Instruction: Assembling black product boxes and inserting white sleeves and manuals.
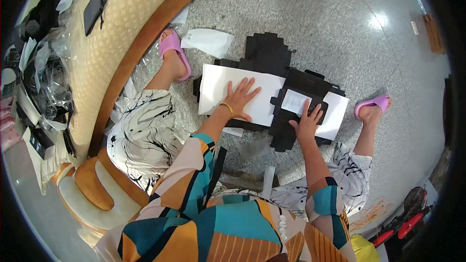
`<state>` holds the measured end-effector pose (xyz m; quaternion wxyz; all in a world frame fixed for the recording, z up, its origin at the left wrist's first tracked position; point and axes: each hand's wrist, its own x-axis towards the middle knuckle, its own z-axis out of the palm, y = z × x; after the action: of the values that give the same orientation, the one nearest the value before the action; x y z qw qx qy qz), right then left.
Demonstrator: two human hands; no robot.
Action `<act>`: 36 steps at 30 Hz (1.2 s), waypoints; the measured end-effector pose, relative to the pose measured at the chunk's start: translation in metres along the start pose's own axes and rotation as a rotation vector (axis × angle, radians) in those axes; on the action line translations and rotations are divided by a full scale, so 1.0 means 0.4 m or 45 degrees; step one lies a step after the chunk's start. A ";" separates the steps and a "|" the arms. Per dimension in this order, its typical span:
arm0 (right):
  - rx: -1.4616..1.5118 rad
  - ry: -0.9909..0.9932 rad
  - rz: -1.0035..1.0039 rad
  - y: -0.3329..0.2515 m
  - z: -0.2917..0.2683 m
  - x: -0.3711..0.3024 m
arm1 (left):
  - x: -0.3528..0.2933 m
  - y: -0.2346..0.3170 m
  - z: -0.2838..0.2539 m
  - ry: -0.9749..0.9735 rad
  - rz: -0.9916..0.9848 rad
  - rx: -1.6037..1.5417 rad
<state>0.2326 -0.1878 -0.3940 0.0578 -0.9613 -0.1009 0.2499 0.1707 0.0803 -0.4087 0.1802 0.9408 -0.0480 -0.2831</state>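
Observation:
On the floor in front of me lies a stack of flattened black cardboard boxes (264,51) with white sheets on top. My left hand (239,101) rests with fingers spread on a large white panel (217,85). My right hand (307,125) lies with its fingers stretched out on a folded black box (304,80), whose upper side carries a white printed label (294,102). The fingertips reach the label's right edge. Another white panel (335,111) shows from under the black box on its right. Neither hand is wrapped round anything.
A curved cream-padded bench (126,9) with a brown wooden edge runs along the left. Clear plastic wrapping (51,82) is heaped at far left. A white sheet (208,41) lies beside my pink slipper (173,48). Red-handled things (412,222) lie at lower right.

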 end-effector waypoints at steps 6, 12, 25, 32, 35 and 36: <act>-0.024 0.009 -0.008 0.000 0.002 0.008 | -0.008 -0.016 -0.007 0.020 -0.056 0.033; 0.018 -0.080 0.072 -0.012 -0.016 0.020 | -0.018 -0.019 -0.014 -0.007 -0.052 0.024; -0.007 -0.092 0.029 0.004 -0.024 0.050 | -0.129 -0.147 -0.003 -0.103 -0.378 -0.026; 0.010 -0.080 0.059 -0.008 -0.030 0.046 | -0.116 -0.178 0.028 -0.127 -0.315 -0.065; -0.133 -0.046 0.063 -0.020 -0.026 0.044 | -0.120 -0.169 0.018 -0.132 -0.323 0.008; -0.040 -0.125 0.092 -0.014 -0.037 0.044 | -0.121 -0.162 0.012 -0.129 -0.338 0.041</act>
<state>0.2542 -0.1794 -0.3885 0.0286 -0.9516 -0.0726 0.2972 0.1269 0.1483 -0.4109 0.1235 0.9261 0.0635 -0.3507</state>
